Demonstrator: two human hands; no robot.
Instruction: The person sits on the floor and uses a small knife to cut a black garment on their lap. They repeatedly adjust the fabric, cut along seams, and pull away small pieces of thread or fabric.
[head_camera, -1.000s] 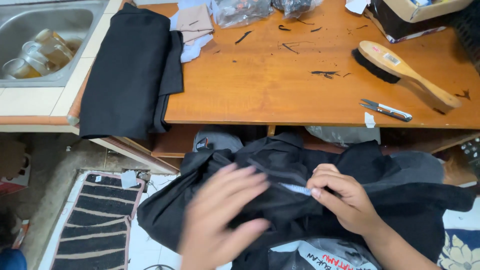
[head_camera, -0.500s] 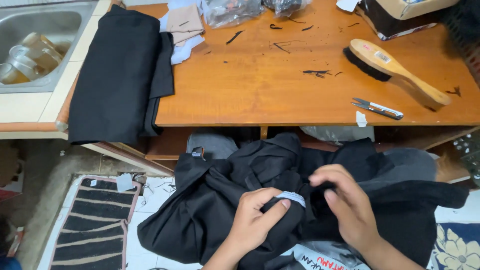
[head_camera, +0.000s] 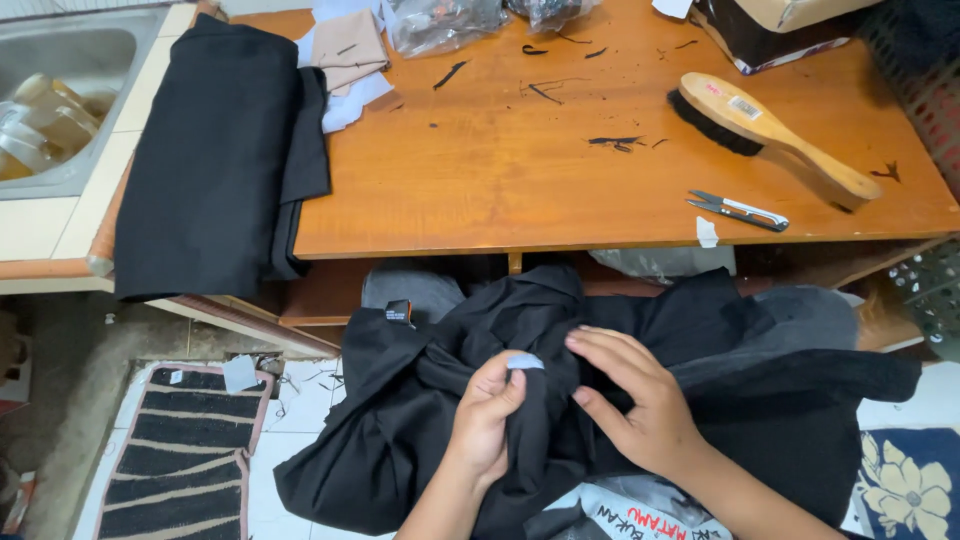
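Left hand (head_camera: 487, 415) is pinching the pale tag (head_camera: 525, 361) on the black garment (head_camera: 420, 400) (right hand (head_camera: 635, 405) is pressing flat, open); slack fabric could slip the pinch.

On the wooden table (head_camera: 500, 190) lie a wooden brush with black bristles (head_camera: 770, 135), small thread snips (head_camera: 738, 210), and scattered black thread scraps (head_camera: 615, 142). A folded black cloth (head_camera: 215, 160) drapes over its left edge beside a steel sink (head_camera: 60, 110). A striped floor mat (head_camera: 185, 455) lies below.

Bare tabletop (head_camera: 520, 190) between folded black cloth (head_camera: 215, 160) and brush (head_camera: 770, 135).
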